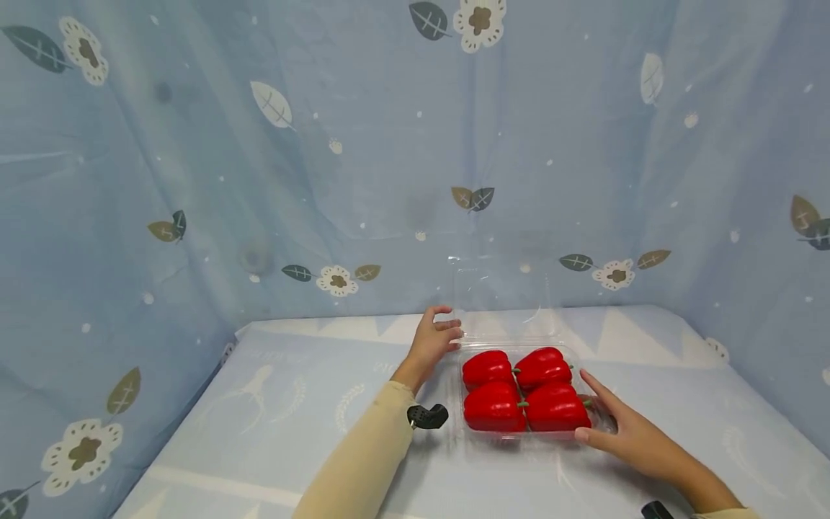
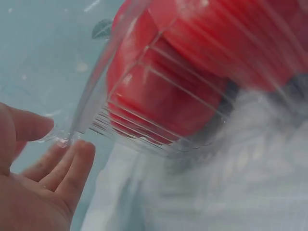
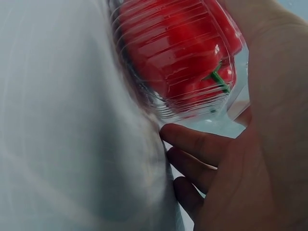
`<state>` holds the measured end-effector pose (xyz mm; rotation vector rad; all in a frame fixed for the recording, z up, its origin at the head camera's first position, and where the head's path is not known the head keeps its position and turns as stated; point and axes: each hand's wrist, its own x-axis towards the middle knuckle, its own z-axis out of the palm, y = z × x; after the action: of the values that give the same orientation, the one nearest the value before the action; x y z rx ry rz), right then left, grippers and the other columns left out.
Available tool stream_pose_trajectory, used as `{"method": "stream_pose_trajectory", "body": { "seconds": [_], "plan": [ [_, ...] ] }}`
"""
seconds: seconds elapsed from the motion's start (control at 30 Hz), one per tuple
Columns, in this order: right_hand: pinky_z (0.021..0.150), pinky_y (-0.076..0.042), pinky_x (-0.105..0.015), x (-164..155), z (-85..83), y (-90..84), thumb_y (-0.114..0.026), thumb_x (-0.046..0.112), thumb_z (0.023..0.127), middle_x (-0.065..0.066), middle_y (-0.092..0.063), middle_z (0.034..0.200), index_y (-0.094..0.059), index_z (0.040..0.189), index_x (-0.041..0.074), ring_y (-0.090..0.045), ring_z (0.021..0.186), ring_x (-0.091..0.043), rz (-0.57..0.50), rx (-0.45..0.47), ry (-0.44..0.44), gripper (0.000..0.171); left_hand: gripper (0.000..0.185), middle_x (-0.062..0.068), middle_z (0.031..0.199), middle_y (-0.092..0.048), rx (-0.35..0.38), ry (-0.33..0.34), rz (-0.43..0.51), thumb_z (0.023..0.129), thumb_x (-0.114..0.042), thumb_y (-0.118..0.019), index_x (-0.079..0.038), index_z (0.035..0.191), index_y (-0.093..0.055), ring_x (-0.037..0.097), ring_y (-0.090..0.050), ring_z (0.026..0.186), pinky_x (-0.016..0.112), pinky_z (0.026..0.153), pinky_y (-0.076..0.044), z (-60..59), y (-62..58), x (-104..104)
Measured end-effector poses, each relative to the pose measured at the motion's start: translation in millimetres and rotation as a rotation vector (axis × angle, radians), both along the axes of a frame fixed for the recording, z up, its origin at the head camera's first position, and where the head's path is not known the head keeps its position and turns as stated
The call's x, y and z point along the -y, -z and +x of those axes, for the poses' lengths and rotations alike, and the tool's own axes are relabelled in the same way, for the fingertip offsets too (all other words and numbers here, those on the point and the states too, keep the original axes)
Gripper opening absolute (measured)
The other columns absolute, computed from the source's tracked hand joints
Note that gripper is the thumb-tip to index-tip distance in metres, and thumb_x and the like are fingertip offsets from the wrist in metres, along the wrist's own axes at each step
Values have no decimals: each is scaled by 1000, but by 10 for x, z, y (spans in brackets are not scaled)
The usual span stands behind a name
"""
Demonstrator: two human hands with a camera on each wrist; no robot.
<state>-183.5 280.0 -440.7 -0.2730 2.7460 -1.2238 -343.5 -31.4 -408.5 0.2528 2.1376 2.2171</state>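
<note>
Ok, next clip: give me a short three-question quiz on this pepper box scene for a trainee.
1. How many red peppers lie in the clear box?
2. True or false: the lid of the box is shut over the peppers.
3. Which of the hands is at the far left corner of the box, near the lid's hinge? A) left hand B) right hand C) neither

Key
1. Four, in two rows of two.
2. False: the lid stands open, upright behind the box.
3. A. The left hand is at that far corner; the right hand lies along the box's near right side, fingers straight.
</note>
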Motion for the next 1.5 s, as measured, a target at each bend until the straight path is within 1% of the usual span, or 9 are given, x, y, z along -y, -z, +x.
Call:
{"method": "stream_pose_trajectory", "body": {
  "seconds": [0.17, 0.23, 0.37, 0.5, 0.7, 0.97, 1.27, 1.37, 1.5],
  "plan": [
    [89, -36, -70, 11, 2, 21, -62, 45, 89, -25, -41, 142, -4, 154, 26, -39, 128, -45, 3, 25, -9, 90, 58, 16, 123, -59, -52, 70, 21, 93, -14, -60, -10, 144, -34, 31, -59, 111, 44, 90, -50, 121, -79, 71],
    [90, -37, -69, 15, 2, 18, -62, 45, 89, -25, -41, 141, -4, 154, 27, -40, 128, -45, 2, 20, -13, 89, 57, 16, 127, -57, -54, 109, 43, 97, -28, -55, -13, 147, -33, 31, -55, 117, 47, 96, -45, 146, -110, 91],
    [91, -37, -68, 21, 15, -22, -62, 44, 89, -27, -41, 141, -3, 154, 26, -40, 127, -46, 1, -7, -20, 89, 60, 20, 132, -51, -69, 171, 60, 97, -54, -40, -16, 143, -44, 34, -47, 124, 51, 102, -37, 151, -148, 88],
    [90, -36, -69, 24, 14, -61, -63, 43, 89, -28, -41, 140, -3, 154, 24, -40, 127, -48, 10, -36, -18, 90, 71, 17, 133, -52, -121, 167, 38, 93, -67, -32, -14, 134, -55, 33, -44, 126, 50, 103, -36, 198, -202, 91],
    [92, -35, -69, -13, -3, -51, -64, 41, 89, -29, -39, 142, -3, 154, 26, -37, 129, -49, 4, -75, -26, 90, 73, 13, 130, -56, -194, 128, -26, 94, -64, -33, -4, 126, -59, 27, -48, 124, 46, 103, -38, 296, -320, 115],
    [90, -36, -68, -4, -18, -78, -64, 40, 89, -29, -40, 141, -4, 154, 24, -39, 127, -49, -4, -103, -25, 90, 53, -4, 127, -57, -288, 122, -225, 98, -55, -32, -20, 125, -62, 17, -48, 121, 46, 102, -38, 587, -426, 119],
    [91, -34, -71, 10, 7, -87, -64, 43, 88, -33, -32, 144, -2, 154, 16, -34, 128, -53, 32, -87, 5, 94, 41, -1, 134, -50, -397, 59, -366, 97, -48, -44, -20, 118, -64, 17, -45, 124, 44, 101, -41, 983, -289, 144],
    [89, -31, -74, 22, 7, -67, -64, 45, 87, -35, -25, 146, -1, 154, 15, -31, 129, -54, 58, -77, 22, 97, 42, -2, 138, -45, -389, 39, -413, 93, -49, -51, -21, 122, -62, 17, -43, 126, 45, 100, -42, 1110, -227, 155],
    [87, -33, -73, 11, -3, -39, -66, 43, 87, -32, -37, 141, -1, 154, 19, -38, 126, -51, 37, -92, 15, 97, 47, -2, 141, -42, -364, 23, -438, 90, -50, -57, -22, 128, -59, 18, -41, 126, 48, 99, -42, 1247, -157, 164]
  ]
}}
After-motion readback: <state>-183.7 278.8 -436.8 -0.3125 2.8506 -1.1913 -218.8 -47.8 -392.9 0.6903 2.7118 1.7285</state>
